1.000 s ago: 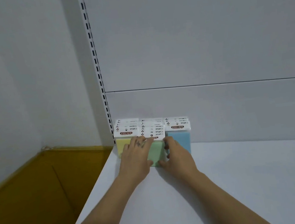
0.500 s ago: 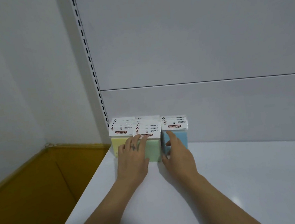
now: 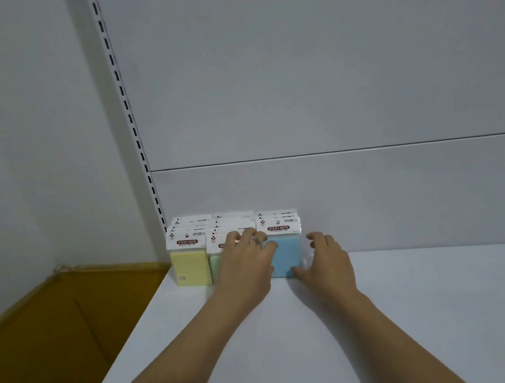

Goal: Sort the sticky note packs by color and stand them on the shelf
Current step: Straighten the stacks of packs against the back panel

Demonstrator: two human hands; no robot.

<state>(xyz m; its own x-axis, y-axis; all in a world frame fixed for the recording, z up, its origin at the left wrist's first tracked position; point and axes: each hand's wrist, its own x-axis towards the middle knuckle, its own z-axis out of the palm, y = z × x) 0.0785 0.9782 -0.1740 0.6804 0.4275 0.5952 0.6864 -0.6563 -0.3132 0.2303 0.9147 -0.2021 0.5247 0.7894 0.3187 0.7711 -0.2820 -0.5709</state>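
Observation:
Three rows of sticky note packs stand upright against the shelf's back panel, each with a white header card. The yellow packs (image 3: 190,267) are at the left, the green packs (image 3: 215,267) in the middle and the blue packs (image 3: 288,257) at the right. My left hand (image 3: 247,263) lies flat over the front green pack and hides most of it. Its fingertips rest on the header card and its thumb reaches onto the front blue pack. My right hand (image 3: 324,258) sits at the right side of the blue row, fingers loosely curved, thumb touching the pack's lower front corner.
The white shelf board (image 3: 387,318) stretches to the right and toward me. A slotted upright (image 3: 127,111) runs up at the shelf's left end. Left of and below the shelf edge lies a brown-yellow surface (image 3: 56,342).
My right hand has left the green pack and moved to the right side of the blue row. My left hand has shifted right, over the green pack. The green pack now stands in line.

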